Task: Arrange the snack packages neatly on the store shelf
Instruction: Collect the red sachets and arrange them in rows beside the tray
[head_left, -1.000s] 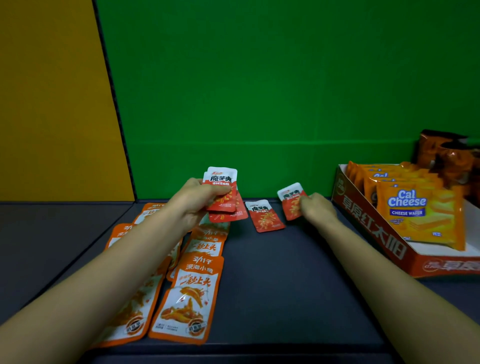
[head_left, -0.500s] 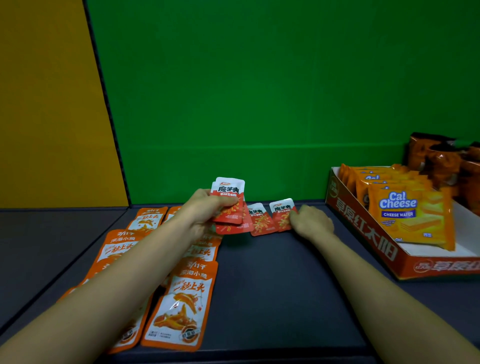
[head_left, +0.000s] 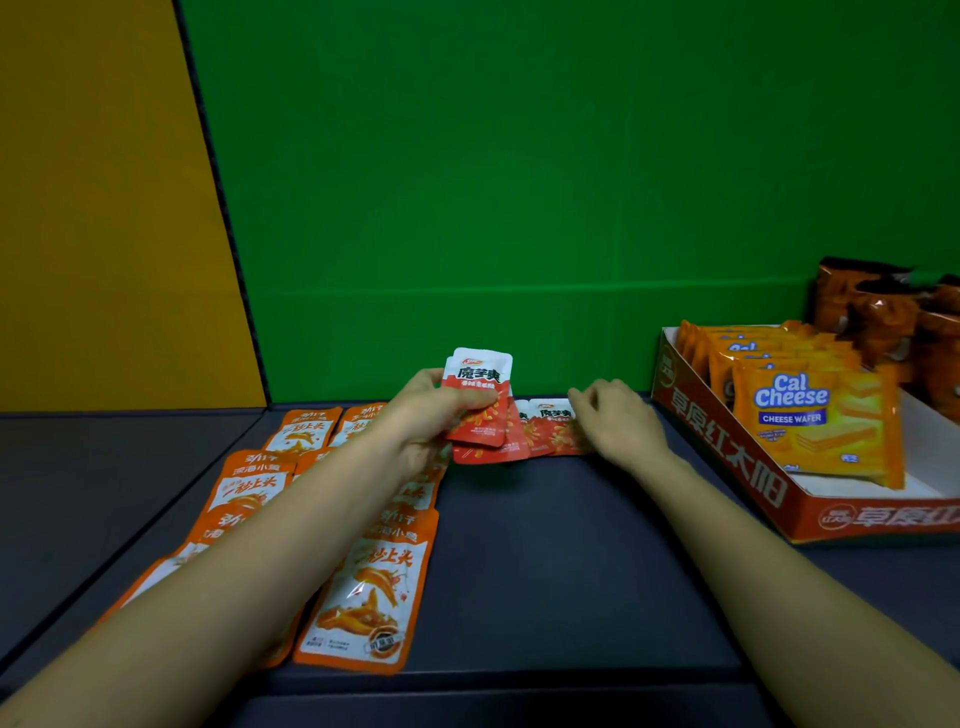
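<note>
Left of the red display box (head_left: 727, 457), over the dark shelf (head_left: 545, 571), reaching in with both bare forearms from the near edge. With the left hand (head_left: 431, 415), palm turned inward and wrist lifted clear of the shelf, gripping a small stack of red konjac packets (head_left: 480, 400): thumb laid across the front face, fingers curled behind, packets upright and slightly fanned, white tops up. Closer to the box, with the right hand (head_left: 618, 423), knuckles up and wrist low, bending the fingers down onto the right end of a row of red packets (head_left: 553, 431) lying flat and overlapping on the shelf; thumb hidden, so cannot tell whether pinching or only pressing. Meeting the left end of that row with the bottom of the held stack in this view; touching or merely in front, cannot tell. Farther left of the box, lying flat in two columns and partly covered by the left forearm: orange fish snack pouches (head_left: 374, 587). Inside the box, standing in a file, faces toward the near edge: Cal Cheese wafer packs (head_left: 810, 415). Behind the box, against the green back wall (head_left: 519, 182): dark orange bags (head_left: 872, 312), too dim to read. Far left of the box, meeting the green wall at a corner: yellow side panel (head_left: 93, 208).
</note>
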